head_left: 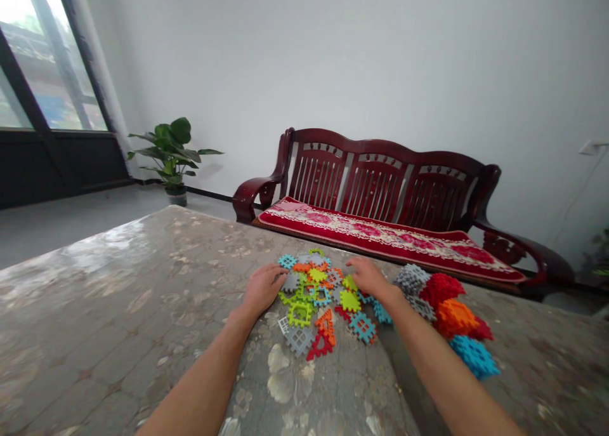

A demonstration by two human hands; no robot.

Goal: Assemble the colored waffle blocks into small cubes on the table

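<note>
A loose pile of flat plastic interlocking building tiles lies on the table between my hands. At its left edge, my left hand (264, 287) rests with fingers stretched toward a grey tile (290, 282); whether it touches the tile is hard to tell. My right hand (368, 275) is over the pile's right side, fingers apart, close to a yellow-green tile (349, 283). Nothing shows in either hand. Nearer to me lie a green frame tile (300, 313), an orange tile (326, 325), a red tile (320, 345), a grey window tile (299, 339) and a blue window tile (363, 327).
Right of my right forearm stand stacks of grey tiles (412, 278), red tiles (441, 290), orange tiles (454, 317) and blue tiles (474, 356). A patterned cloth covers the table (128, 322). Beyond it are a wooden bench (375, 176) and a potted plant (174, 153).
</note>
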